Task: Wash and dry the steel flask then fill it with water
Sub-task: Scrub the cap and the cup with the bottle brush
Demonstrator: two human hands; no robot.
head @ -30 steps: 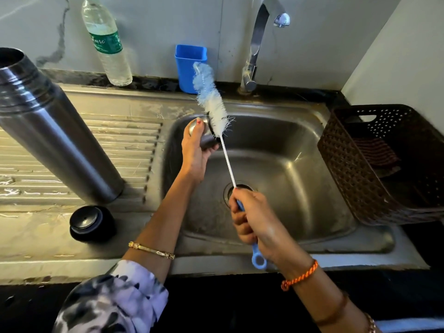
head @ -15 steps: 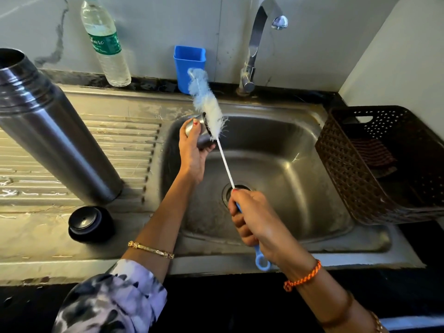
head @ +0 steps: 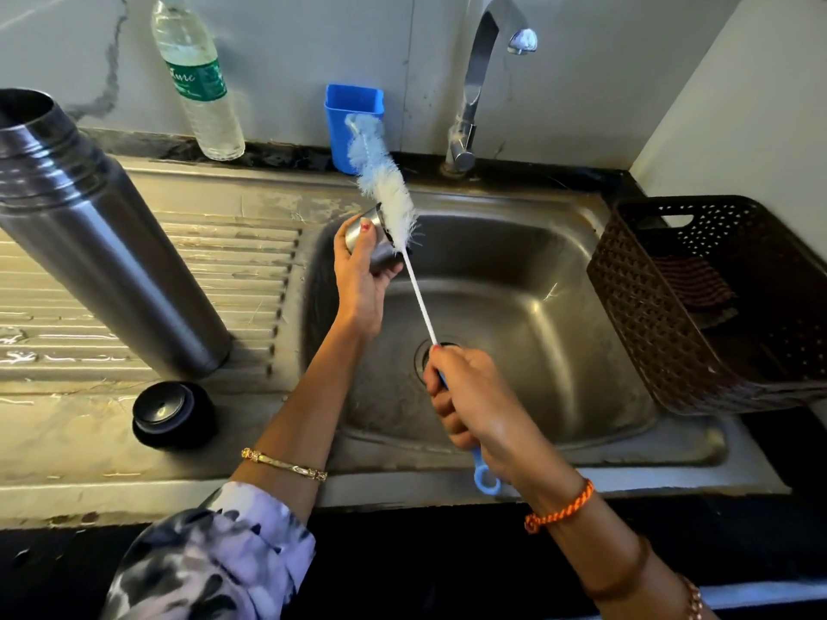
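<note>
Flask [head: 103, 243] stands upright on the draining board left of the sink [head: 581, 243], open mouth up, long axis vertical (looks tilted only from lens distortion). Its black stopper [head: 172, 413] sits just in front of it. Change over the last second: little. Our left hand [head: 362, 270] has drifted slightly left with the steel cup [head: 371, 234], and the bottle brush [head: 380, 181] bristles stay against the cup's mouth. We read that as still scrubbing the cup; the flask body waits. Left fingers curl round the cup. Right hand [head: 474, 396] is fisted on the brush handle. Tap [head: 488, 60] shows no water running.
</note>
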